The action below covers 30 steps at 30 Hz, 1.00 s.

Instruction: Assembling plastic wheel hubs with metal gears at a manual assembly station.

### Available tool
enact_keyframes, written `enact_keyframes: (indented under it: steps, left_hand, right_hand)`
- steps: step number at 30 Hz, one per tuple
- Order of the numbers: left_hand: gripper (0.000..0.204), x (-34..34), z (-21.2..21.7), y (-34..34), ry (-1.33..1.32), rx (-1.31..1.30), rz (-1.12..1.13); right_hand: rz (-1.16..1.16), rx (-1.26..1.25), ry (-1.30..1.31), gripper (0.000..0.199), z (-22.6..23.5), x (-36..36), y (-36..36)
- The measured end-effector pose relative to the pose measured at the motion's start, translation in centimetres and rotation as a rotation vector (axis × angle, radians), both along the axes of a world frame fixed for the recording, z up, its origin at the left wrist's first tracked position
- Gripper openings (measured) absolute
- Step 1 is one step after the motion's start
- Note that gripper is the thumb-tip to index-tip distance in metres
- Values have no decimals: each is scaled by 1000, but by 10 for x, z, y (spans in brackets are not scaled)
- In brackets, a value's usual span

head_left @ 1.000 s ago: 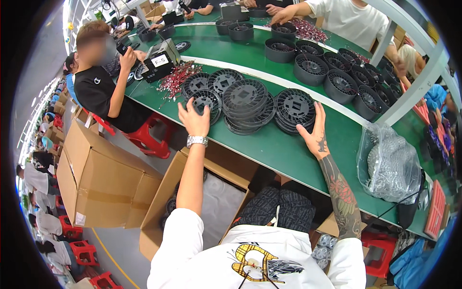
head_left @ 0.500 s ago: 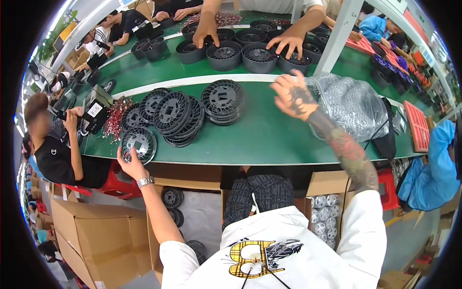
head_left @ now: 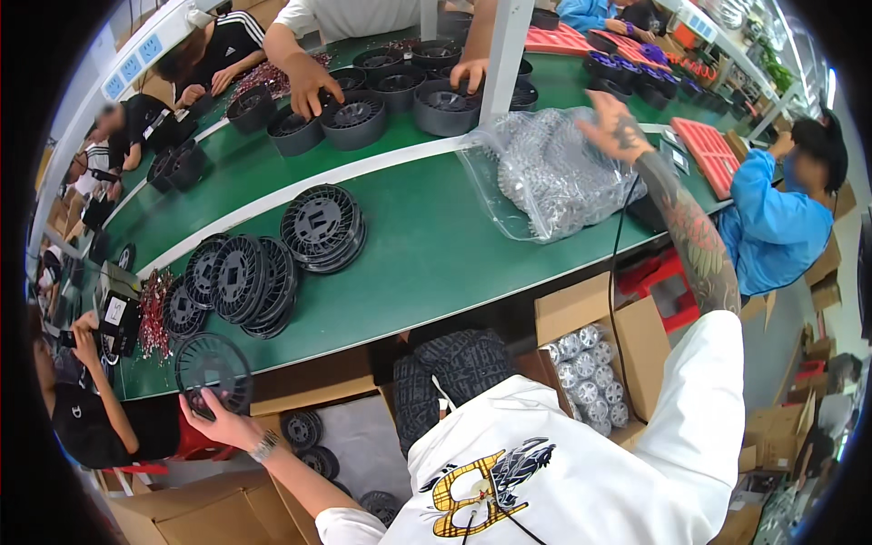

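Over the long green surface (head_left: 436,272), the right hand (head_left: 618,132) has moved across the bulging clear plastic bag (head_left: 545,177), fingers apart, contact unclear. The dark round slotted plastic disc (head_left: 211,371), probably light, stiff and best held by its rim, faces upward without long axis at the surface's near-left edge, near rim clamped in the left hand's (head_left: 218,423) fingers.

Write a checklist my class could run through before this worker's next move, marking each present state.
1. Left hand has a grip on the dark spoked disc: ok.
2. Right hand touching the clear bag: cannot tell; they overlap in view.
3. Leaning disc pile neatly aligned: not ok, discs fanned sideways.
4. Box of silver wheels open: ok.
5. Co-worker's hand apart from the leaning disc pile: ok.
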<state>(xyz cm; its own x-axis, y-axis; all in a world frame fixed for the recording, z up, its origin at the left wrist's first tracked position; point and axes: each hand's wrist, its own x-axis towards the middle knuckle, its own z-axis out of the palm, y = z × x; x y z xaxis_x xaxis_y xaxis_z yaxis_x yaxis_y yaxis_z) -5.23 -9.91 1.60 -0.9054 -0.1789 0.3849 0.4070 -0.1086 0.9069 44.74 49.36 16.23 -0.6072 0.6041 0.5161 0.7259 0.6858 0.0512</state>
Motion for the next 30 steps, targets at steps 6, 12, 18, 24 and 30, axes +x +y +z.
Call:
enact_keyframes:
  steps: [6,12,18,24,30]
  left_hand:
    - [51,113,1,72,98,-271,-366]
    - [45,169,-7,131,409,-392,-667]
    - [50,185,-6,186,253,-307,-923]
    - [51,180,2,194,230,-460,-932]
    - [49,179,4,201,203,-526,-918]
  right_hand:
    - [-595,-581,-218,67,-15,75,63]
    - [-591,-167,-274,26,-51,43,65]
    - [-417,36,-293,35,-60,99,137]
    - [-251,-147,209,52,-12,50,83]
    - [-89,-172,465,33,51,-16,42]
